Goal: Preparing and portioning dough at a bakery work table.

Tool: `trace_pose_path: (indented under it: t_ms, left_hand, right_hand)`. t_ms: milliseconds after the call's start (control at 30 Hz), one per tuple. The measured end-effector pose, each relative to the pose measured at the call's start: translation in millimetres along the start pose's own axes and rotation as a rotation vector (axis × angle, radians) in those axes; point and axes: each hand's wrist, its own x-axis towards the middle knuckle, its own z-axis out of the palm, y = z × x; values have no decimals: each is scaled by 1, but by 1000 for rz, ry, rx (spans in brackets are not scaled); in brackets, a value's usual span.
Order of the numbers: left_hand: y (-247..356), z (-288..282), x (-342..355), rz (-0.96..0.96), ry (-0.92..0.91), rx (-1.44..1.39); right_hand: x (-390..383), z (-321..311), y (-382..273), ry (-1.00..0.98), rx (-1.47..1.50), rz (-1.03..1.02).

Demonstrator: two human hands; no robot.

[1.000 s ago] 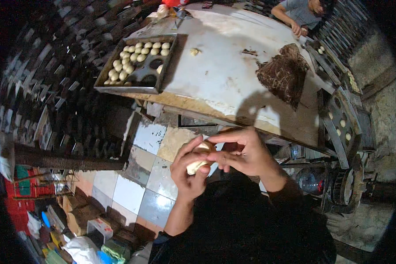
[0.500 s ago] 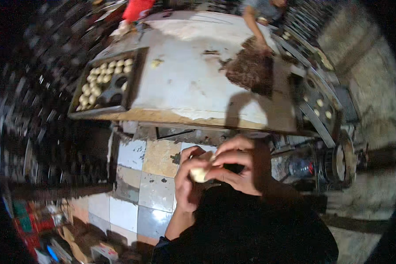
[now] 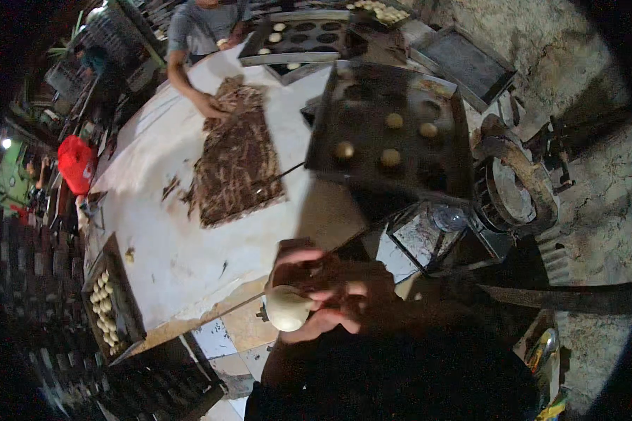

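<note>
A smooth, pale dough ball [image 3: 286, 310] is held in front of me, below the table's near edge. My left hand [image 3: 303, 335] curls around it from below, closed on it. My right hand [image 3: 361, 289], mostly in shadow and a little blurred, has its fingertips pressed together against the ball's right side. At the right end of the table lies a dark baking tray [image 3: 319, 144] with round hollows, several of them holding dough balls. Another tray [image 3: 130, 309], at the left, carries rows of similar balls.
A dark brown, crumbly slab [image 3: 239, 158] lies on the white table [image 3: 158, 245], with a co-worker's hand [image 3: 211, 105] on it. More trays stand beyond, including a bare-looking one [image 3: 463, 63]. Right of me are a round metal machine part [image 3: 509, 193] and a rough wall [image 3: 590, 203].
My view has swung to the right, bringing the right-hand trays nearer the middle. The dough ball now shows larger and rounder between my hands, which still hold it.
</note>
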Motion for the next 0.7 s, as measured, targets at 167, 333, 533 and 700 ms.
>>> trace_pose_path:
  t_ms: [167, 333, 533, 700]
  left_hand:
    - [-93, 67, 12, -189, 481, 592]
    - [-174, 77, 10, -684, -55, 325]
    - [-151, 90, 60, -678, -99, -292]
    - [-156, 5, 37, -525, -108, 193]
  right_hand:
    - [31, -112, 45, -363, -364, 155]
    - [60, -138, 65, -375, -494, 58]
    - [73, -166, 152, -711, -446, 193]
    - [144, -168, 251, -309, -569, 283]
